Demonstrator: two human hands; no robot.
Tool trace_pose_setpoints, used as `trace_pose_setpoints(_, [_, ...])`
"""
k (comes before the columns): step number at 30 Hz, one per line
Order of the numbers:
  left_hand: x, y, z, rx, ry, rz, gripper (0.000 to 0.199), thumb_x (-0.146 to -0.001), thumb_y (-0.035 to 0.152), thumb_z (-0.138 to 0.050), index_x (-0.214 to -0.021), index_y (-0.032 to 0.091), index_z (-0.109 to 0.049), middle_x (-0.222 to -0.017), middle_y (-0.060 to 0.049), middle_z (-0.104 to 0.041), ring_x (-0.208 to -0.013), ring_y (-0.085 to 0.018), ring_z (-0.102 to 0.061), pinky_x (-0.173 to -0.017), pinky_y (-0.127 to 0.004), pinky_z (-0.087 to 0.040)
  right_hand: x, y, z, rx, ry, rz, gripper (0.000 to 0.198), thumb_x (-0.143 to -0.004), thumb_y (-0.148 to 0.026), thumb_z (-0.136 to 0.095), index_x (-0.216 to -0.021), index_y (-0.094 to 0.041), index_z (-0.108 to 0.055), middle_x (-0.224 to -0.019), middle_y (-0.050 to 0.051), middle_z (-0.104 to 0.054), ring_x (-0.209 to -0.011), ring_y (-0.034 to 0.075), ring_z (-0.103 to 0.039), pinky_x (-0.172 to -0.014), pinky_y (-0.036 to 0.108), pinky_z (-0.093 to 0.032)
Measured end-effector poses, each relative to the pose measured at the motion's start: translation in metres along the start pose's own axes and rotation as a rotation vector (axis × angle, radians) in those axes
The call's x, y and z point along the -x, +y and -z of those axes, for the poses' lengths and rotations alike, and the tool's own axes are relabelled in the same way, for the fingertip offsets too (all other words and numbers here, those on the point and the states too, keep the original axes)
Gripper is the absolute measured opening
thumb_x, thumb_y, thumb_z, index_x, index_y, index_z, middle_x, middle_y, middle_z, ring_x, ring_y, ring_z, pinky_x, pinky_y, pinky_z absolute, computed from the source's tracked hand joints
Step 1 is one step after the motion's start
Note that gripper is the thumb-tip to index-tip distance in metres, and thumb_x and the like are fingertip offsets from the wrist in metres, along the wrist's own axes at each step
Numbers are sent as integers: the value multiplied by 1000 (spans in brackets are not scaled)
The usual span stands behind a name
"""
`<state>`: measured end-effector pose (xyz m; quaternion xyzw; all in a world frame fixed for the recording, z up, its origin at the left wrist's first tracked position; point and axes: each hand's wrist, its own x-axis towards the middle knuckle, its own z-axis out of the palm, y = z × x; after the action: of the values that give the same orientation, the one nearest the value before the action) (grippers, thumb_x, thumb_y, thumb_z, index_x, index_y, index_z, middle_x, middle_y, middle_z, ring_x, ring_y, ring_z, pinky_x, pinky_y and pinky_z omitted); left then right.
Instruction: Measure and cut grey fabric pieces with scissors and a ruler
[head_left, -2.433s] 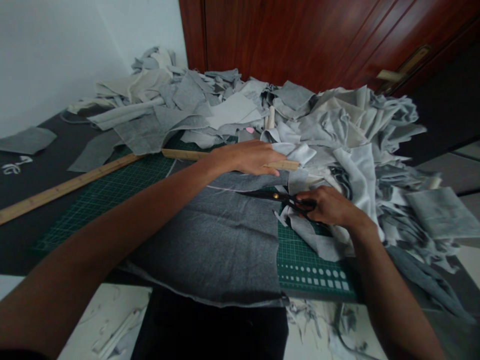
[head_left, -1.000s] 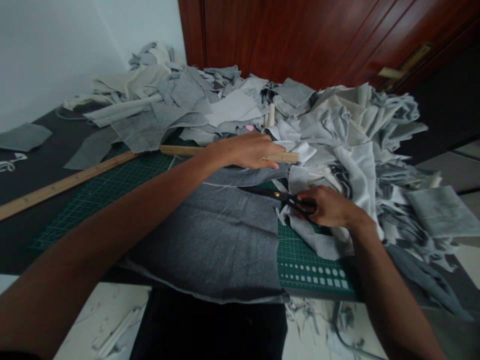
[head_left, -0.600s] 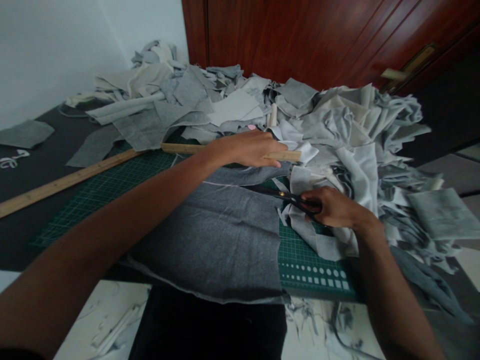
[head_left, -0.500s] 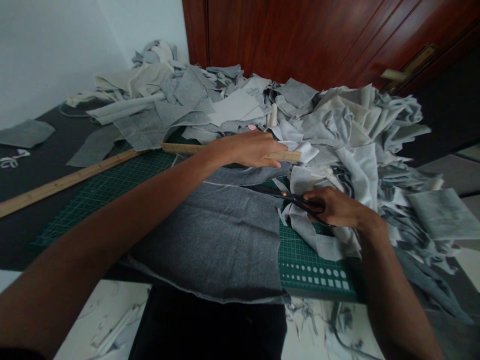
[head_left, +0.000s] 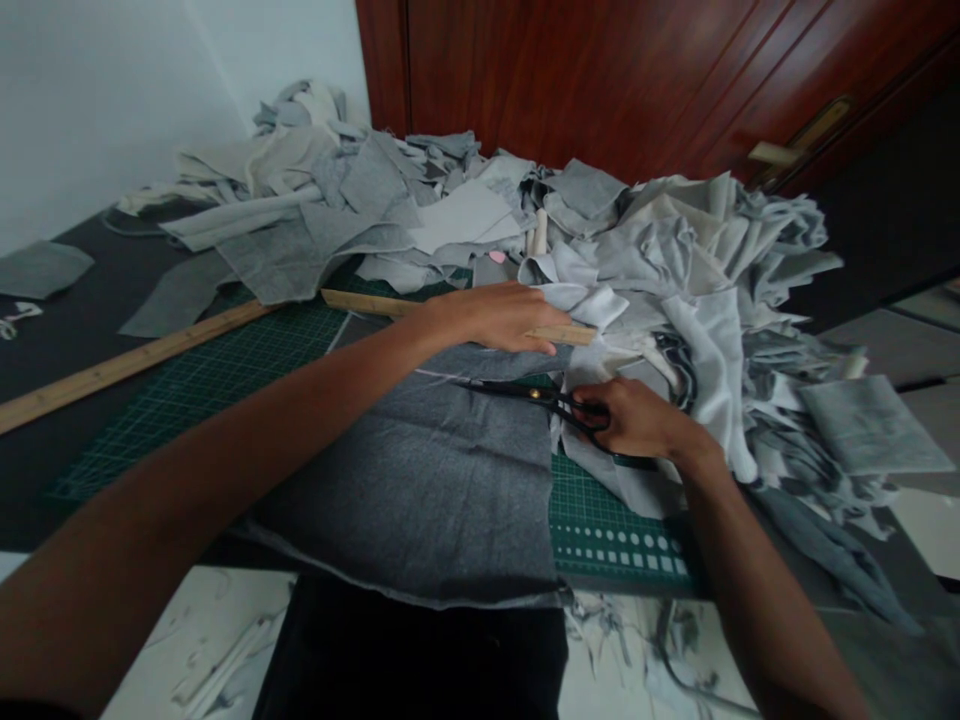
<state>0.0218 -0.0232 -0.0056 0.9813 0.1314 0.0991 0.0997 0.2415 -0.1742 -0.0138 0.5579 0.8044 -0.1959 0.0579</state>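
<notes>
A dark grey cloth [head_left: 450, 480] lies across a green cutting mat [head_left: 592, 490] and hangs over the table's front edge. My right hand [head_left: 630, 418] grips black scissors [head_left: 551, 397] by the handles. Their blades point left into the cloth, in line with a thin pale pinkish line. Behind the cut, a strip of the cloth lies apart on the right side. My left hand [head_left: 510, 315] is laid over a wooden ruler [head_left: 360, 300], thumb on its near side; the other fingertips are partly hidden. The ruler's right end sticks out past the fingers.
Grey and white fabric scraps [head_left: 637, 250] are heaped along the back and right. A longer wooden strip [head_left: 135, 365] lies at left. Behind stands a reddish wooden door [head_left: 570, 80] with a handle [head_left: 772, 153]. More scraps [head_left: 600, 630] litter the floor.
The scissors and my right hand have moved left, farther along the cloth. My left hand and the ruler's right end appear slightly lower in view.
</notes>
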Motion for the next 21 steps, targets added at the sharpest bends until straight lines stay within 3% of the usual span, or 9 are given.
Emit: trace_pose_setpoints(21, [2, 0, 11, 17, 53, -36, 24, -98, 41, -65, -113, 23, -71, -92, -6, -75, -80, -21, -66, -74, -31, -39, -13, -11, 7, -58, -36, 25, 12, -73, -23, -65, -83, -21, -58, -79, 2, -66, -68, 18, -55, -64, 29, -35])
